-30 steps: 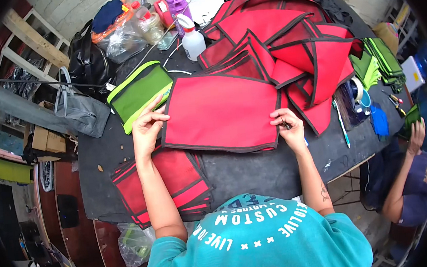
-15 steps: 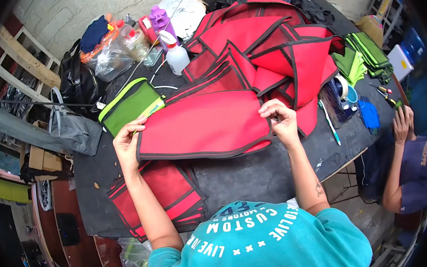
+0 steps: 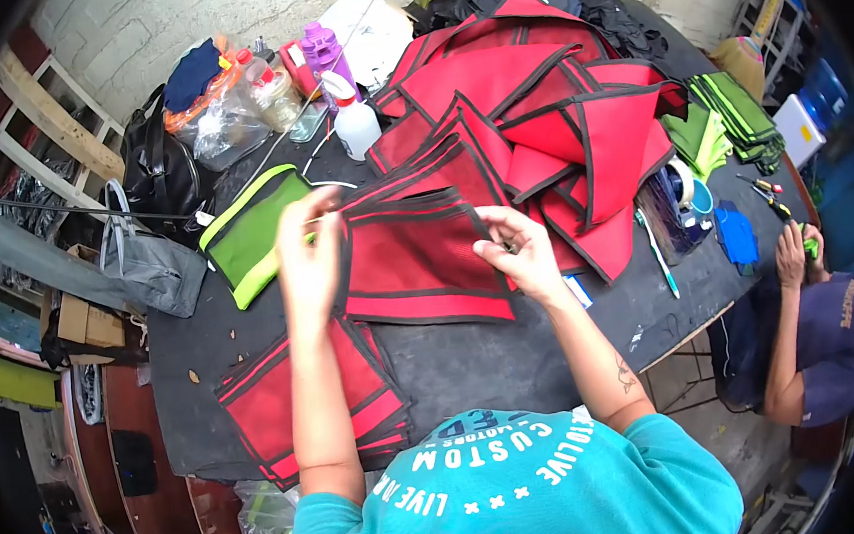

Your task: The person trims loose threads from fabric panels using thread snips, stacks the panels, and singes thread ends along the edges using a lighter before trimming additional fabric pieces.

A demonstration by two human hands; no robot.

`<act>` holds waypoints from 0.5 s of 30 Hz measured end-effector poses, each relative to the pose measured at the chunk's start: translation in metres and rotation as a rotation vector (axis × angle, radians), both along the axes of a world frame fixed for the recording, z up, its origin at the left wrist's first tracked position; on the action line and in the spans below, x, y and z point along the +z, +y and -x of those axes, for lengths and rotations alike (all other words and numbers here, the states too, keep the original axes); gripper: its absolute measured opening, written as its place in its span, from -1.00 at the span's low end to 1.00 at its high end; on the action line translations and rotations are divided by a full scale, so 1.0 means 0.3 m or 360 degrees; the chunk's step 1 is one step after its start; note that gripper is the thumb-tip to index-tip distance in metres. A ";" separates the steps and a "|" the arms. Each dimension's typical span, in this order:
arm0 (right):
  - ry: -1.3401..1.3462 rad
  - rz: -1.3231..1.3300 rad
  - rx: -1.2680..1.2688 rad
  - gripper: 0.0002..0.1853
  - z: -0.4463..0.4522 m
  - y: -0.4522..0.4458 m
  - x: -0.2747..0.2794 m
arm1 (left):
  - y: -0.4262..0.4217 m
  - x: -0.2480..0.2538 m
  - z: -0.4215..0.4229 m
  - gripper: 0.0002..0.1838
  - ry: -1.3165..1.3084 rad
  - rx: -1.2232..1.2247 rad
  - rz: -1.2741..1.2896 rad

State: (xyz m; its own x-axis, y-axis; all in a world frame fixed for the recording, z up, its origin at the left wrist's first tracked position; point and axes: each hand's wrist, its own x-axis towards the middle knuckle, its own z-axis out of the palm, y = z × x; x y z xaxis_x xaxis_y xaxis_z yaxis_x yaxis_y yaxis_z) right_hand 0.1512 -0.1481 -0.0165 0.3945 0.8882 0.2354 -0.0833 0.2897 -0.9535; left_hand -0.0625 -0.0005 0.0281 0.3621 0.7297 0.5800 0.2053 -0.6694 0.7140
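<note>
Red cloth with black binding makes up the panel (image 3: 417, 263) we have in front of us, raised above the middle of the black table (image 3: 455, 365). Its face has just changed: half a second ago we had the plain red side stretched between both hands, and now dark mesh shows, with a red band along the lower edge. We seem to have turned it over, so the mesh side is the one within our sight, and only one hand keeps a clear hold on it.

Our right hand (image 3: 529, 259) pinches the panel's right edge between thumb and fingers. Our left hand (image 3: 311, 261) is blurred beside the left edge, fingers raised; we cannot tell whether it touches the cloth.

Under our left forearm, by the table's near left corner, lies a stack (image 3: 262, 405) of similar red pieces. A loose red pile (image 3: 556, 126) spreads from behind the panel to the far edge. Toward the left edge sits a green pouch (image 3: 259, 235), just beside our left hand. Near the right edge lies a toothbrush (image 3: 656, 249); past that edge, a co-worker's hand (image 3: 790, 256) is near something green.
</note>
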 end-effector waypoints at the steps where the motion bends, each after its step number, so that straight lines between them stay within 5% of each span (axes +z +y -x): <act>1: -0.0016 0.0039 0.0040 -0.67 0.012 0.003 -0.011 | -0.034 0.009 -0.055 -0.72 -0.0135 -0.0256 0.0123; 6: -0.0011 0.0028 0.0138 -0.65 0.020 0.006 -0.036 | -0.125 -0.003 -0.226 -0.73 0.0154 -0.0433 0.0558; 9: -0.0206 0.0037 -0.0056 -0.67 0.001 -0.010 -0.038 | -0.084 -0.078 -0.292 -0.69 -0.0302 -0.0823 0.0982; 15: -0.0574 0.0018 -0.0442 -0.72 -0.038 0.009 -0.036 | -0.077 -0.122 -0.308 -0.68 -0.0236 -0.0829 0.1091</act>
State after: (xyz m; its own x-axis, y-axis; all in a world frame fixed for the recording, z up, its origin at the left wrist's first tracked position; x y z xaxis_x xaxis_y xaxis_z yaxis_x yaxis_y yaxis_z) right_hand 0.1627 -0.1452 -0.0272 0.5128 0.7635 0.3926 0.3343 0.2437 -0.9104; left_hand 0.0298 -0.0236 -0.0084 0.7022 0.6977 0.1415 -0.1343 -0.0654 0.9888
